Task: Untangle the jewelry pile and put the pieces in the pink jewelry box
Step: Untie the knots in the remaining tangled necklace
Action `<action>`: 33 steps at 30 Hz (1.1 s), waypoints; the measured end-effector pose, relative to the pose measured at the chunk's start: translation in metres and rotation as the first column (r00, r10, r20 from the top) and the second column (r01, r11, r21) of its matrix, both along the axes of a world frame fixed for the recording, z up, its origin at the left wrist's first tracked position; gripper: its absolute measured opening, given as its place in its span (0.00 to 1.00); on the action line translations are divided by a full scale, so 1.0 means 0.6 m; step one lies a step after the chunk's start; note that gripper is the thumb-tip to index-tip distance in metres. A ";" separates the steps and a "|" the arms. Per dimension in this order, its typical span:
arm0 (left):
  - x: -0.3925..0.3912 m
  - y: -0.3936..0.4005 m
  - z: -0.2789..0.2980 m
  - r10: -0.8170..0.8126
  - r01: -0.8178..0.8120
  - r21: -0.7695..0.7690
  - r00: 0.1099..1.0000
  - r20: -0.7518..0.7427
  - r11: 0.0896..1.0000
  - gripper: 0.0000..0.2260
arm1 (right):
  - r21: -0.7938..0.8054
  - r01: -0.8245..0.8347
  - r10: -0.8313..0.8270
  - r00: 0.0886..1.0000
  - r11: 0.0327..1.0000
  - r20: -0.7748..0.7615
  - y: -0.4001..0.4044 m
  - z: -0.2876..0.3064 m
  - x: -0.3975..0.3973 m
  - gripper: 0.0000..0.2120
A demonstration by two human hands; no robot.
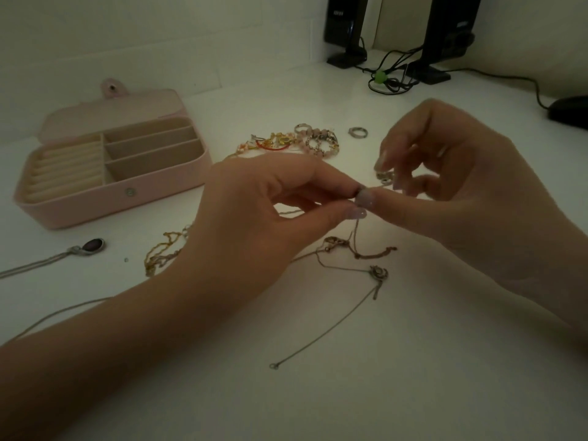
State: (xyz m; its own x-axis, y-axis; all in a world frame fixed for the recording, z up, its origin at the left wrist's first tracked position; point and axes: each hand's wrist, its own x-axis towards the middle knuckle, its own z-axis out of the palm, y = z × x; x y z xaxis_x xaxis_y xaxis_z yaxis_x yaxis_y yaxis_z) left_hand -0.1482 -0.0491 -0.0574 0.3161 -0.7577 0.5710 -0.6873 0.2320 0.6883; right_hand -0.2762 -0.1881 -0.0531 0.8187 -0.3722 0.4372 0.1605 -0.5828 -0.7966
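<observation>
Hands, two, raised above the white desk [397, 377] — left hand [254, 224] pinching a fine chain [355, 232] between thumb and forefinger, right hand [451, 186] meeting it fingertip to fingertip and holding a small silver ring-like piece [384, 178] in its curled fingers; whether that piece is threaded on the chain cannot be told in this dim light. Pink jewelry box [111, 173], open, at the left of the desk, well apart from the hands; its ring rolls and three side compartments appear to hold nothing as yet, so the task looks to be at its early stage. Beaded pile [296, 143], coloured and pink beads with rings among them, beyond the hands; one loose ring [358, 132] just beside it. Gold chain [165, 249], bunched, partly hidden by the left wrist. Necklace with a dark oval pendant [94, 246], near the box front. Fine chain, hanging from the pinch down to a loose snarl with small charms [378, 272] on the desk. Handling advice — keep the pinch light and close to the knot, draw the ring piece away slowly, let the slack hang free; a hard pull would likely tighten the snarl or strain the thin links.
</observation>
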 end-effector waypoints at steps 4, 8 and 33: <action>0.001 -0.001 -0.001 -0.026 0.028 0.026 0.996 -0.082 0.999 0.07 | -0.315 0.033 -0.011 0.997 0.948 0.074 0.002 -0.002 -0.003 0.10; -0.003 -0.002 0.001 -0.066 0.081 0.053 0.967 -0.247 0.995 0.07 | -0.412 0.100 -0.059 0.992 0.906 0.111 0.003 0.000 -0.004 0.08; 0.011 -0.006 -0.006 -0.012 0.028 0.118 0.991 -0.136 0.993 0.06 | 0.083 0.036 -0.021 0.983 0.996 -0.180 0.007 -0.001 0.006 0.03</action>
